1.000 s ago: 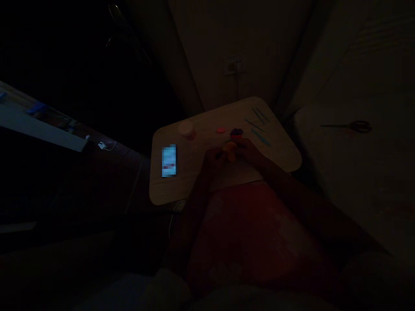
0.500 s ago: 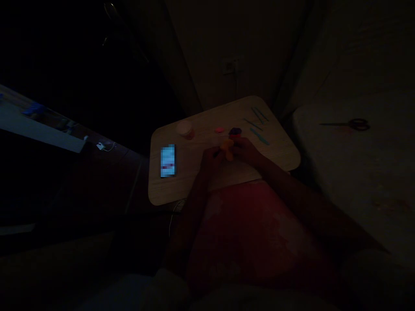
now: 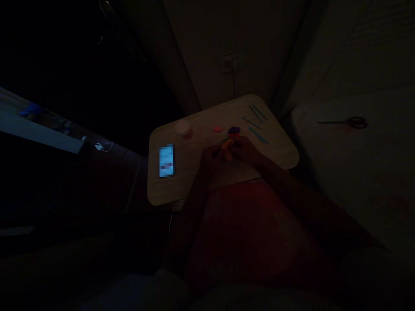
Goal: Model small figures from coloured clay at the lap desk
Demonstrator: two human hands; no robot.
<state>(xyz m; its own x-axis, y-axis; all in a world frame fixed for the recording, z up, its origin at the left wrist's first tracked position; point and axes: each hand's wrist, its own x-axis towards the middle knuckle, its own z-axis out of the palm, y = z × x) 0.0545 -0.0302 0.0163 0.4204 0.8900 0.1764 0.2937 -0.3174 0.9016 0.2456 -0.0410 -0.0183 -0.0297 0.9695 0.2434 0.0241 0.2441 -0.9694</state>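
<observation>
In dim light, an orange piece of what looks like modelling clay [image 3: 228,149] is held between my two hands over the small wooden table [image 3: 188,181]. My left hand [image 3: 212,156] grips it from the left, fingers curled. From the right, my right hand [image 3: 244,149] is closed on the same piece. Just beyond my right hand sits a dark purple lump [image 3: 234,129] with red under it. A flat pink piece [image 3: 218,128] lies to the left of that lump. Fine finger detail is lost in the dark.
A lidded tub [image 3: 184,128] stands at the back left, with a lit phone [image 3: 167,160] in front of it. Several teal modelling tools [image 3: 258,134] lie at the back right. Scissors [image 3: 348,122] rest on a pale surface to the right. A wall socket [image 3: 231,62] is behind the table.
The orange piece has tilted slightly in my fingers, and its shape looks different from this angle. Both hands stay in nearly the same place; the view has shifted a little.
</observation>
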